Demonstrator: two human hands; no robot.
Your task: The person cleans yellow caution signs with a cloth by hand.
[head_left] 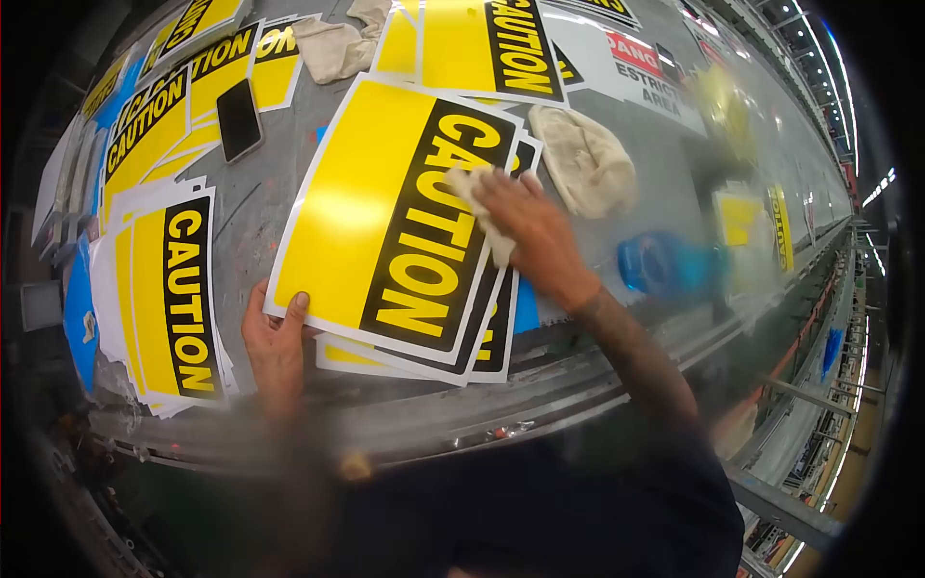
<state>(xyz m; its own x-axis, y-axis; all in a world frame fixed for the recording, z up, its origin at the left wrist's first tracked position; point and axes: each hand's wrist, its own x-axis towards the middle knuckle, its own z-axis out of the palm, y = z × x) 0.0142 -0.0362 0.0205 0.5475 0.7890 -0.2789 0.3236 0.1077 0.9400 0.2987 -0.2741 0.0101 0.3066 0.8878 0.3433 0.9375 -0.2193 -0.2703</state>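
A yellow and black caution sign lies on top of a loose stack of similar signs in front of me. My left hand grips its lower left corner, thumb on the face and fingers underneath. Under my right hand is a pale cloth, pressed against the sign's black band near the right edge. A second cream cloth lies crumpled just beyond that edge. The right-hand fingers lie over the cloth and partly hide it.
At left are more caution sign stacks and a dark phone. Another cloth lies at the back. To the right stand a blurred blue bottle and a danger sign. The table's metal edge runs along the front.
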